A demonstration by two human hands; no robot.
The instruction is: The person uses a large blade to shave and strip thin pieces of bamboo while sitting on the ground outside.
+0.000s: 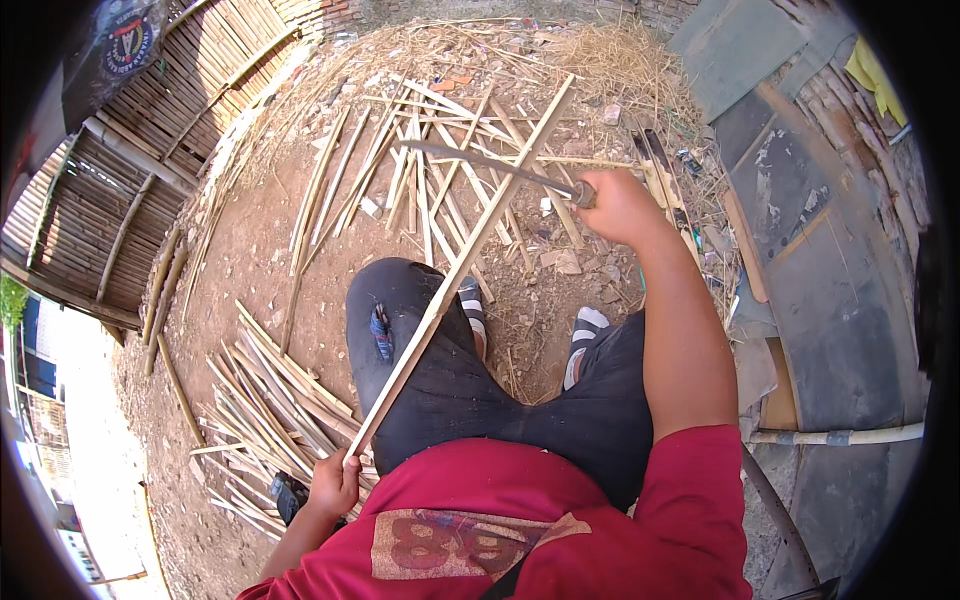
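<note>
A long bamboo strip point(460, 265) is slanting across the person's knee, looking light, stiff and splintery; the left hand point(335, 483) is closing its fingers around the near end. The right hand point(618, 205) is gripping a long knife point(490, 163), its blade lying across the strip beyond those fingers.

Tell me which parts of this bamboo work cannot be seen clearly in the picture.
- Head view: the knife handle is hidden inside the right hand.
- Head view: the near end of the bamboo strip is covered by the left hand.
- Head view: whether the blade touches the strip is unclear; they only cross in the image.
- Head view: a dark object beside the left hand is partly hidden, so its kind is unclear.
</note>
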